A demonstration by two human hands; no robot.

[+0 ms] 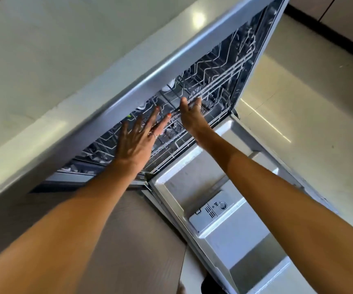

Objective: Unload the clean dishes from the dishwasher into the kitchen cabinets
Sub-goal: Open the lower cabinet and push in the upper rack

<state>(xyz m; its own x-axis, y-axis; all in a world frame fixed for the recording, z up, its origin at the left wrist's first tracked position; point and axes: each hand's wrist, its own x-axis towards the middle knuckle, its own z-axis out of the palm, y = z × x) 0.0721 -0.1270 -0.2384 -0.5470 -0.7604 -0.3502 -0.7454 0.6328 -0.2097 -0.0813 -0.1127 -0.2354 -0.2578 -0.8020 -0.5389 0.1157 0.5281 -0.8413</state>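
Both arms out to the upper rack (pixel 194 96); left hand (pixel 138 135) flat, fingers spread; right hand (pixel 189 115) hooked on its front rail; dishwasher door (pixel 224 219) down.

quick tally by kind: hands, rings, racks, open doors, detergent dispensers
hands: 2, left hand and right hand
rings: 2, and
racks: 1 plainly visible, rack
open doors: 1, door
detergent dispensers: 1, dispenser
total: 7
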